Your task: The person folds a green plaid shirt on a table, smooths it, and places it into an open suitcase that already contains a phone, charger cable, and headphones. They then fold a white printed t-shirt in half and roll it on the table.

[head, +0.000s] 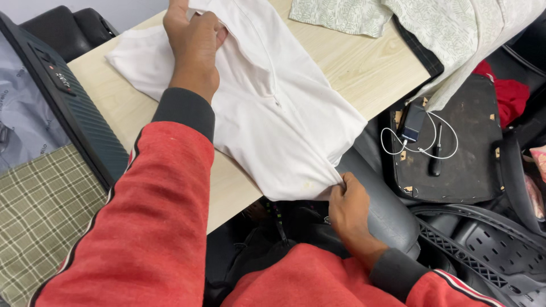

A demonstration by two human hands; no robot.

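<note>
A white garment [273,113] lies spread over a light wooden table [364,68], one corner hanging past the near edge. My left hand [193,40] rests at the garment's far end, fingers curled into a fold of the cloth. My right hand [348,207] pinches the garment's lower corner just off the table edge. Both arms wear red sleeves with dark grey cuffs.
A pale leaf-patterned cloth [455,28] drapes over the table's far right corner. An open dark suitcase [74,113] with a plaid cloth [40,210] inside stands at left. At right a worn black seat [466,148] holds a white cable, a small device and a screwdriver [436,153].
</note>
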